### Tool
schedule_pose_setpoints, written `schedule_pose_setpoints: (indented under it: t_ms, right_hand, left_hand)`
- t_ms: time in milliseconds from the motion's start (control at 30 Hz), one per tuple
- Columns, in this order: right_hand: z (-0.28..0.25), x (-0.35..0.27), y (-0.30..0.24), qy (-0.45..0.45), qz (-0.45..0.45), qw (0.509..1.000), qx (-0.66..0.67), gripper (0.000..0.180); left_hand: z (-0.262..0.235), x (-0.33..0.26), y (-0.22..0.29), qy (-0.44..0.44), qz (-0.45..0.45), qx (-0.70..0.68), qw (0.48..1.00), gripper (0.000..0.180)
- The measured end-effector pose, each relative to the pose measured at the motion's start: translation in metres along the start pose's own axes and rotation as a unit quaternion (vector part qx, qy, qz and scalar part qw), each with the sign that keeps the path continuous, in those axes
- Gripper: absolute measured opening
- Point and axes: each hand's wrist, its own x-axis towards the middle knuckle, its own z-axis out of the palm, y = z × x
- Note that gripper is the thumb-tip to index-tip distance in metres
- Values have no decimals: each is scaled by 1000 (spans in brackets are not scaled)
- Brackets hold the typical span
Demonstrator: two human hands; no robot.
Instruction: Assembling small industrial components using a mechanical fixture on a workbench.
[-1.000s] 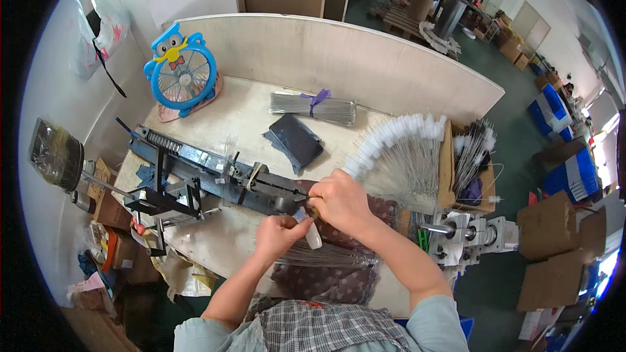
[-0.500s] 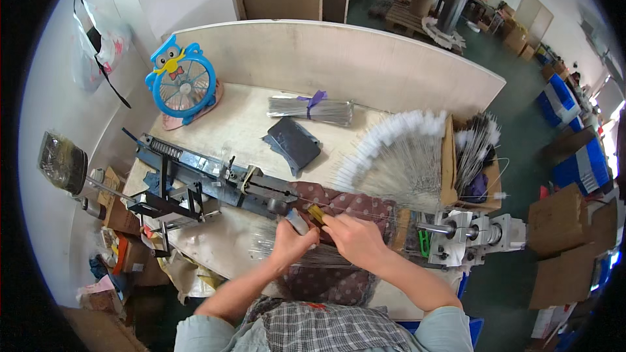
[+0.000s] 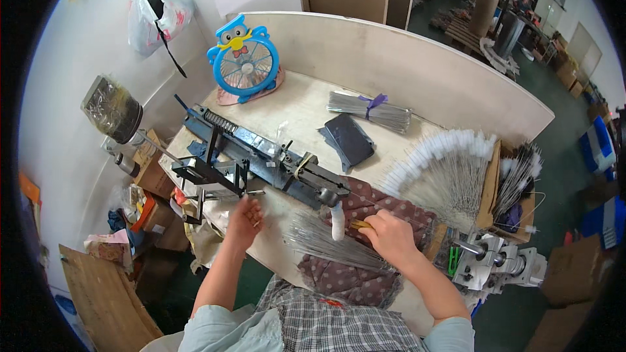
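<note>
My left hand (image 3: 245,223) is by the black metal frame (image 3: 207,173) of a bench device, just below its horizontal rod (image 3: 225,194). Its fingers are loosely curled, and nothing shows in them. Whether they touch the rod, I cannot tell. My right hand (image 3: 390,236) is closed on a small yellow-handled tool (image 3: 360,224), mostly hidden by the fingers. Left of that tool, a white-wrapped handle (image 3: 337,223) hangs from the right end of the long metal rail (image 3: 267,163). Thin metal wires (image 3: 329,241) lie in a bundle on a brown polka-dot cloth (image 3: 349,280).
A blue fan (image 3: 246,68) stands at the back left. Behind the rail lie dark pads (image 3: 351,140) and a tied wire bundle (image 3: 370,111). White-tipped brushes (image 3: 443,163) fan out beside a cardboard box (image 3: 490,186). A metal spindle unit (image 3: 499,261) stands at the right edge.
My left hand has let go of the white-wrapped handle and moved left to the black frame. My right hand still holds the yellow-handled tool. The whole view has shifted, so the bench appears further right.
</note>
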Motion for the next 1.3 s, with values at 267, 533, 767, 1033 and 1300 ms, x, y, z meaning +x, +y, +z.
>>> schedule_pose_setpoints:
  t_ms: [267,533,767,1033,1300]
  right_hand:
    - [-22,0,-12,-28,30,999,14,16]
    - [-72,9,5,88,80,992,50,19]
    - [-78,-13,22,-2,218,940,264,24]
    - [-71,12,4,145,6,989,-16,15]
    - [-45,44,3,48,53,994,78,15]
  left_hand:
    - [-6,20,-1,-6,16,-100,995,14]
    - [145,-76,-81,-314,19,84,945,19]
    - [193,-74,-114,-366,100,170,910,18]
    - [190,-80,-99,-225,127,100,961,17]
    - [182,-75,-85,-229,67,56,969,21]
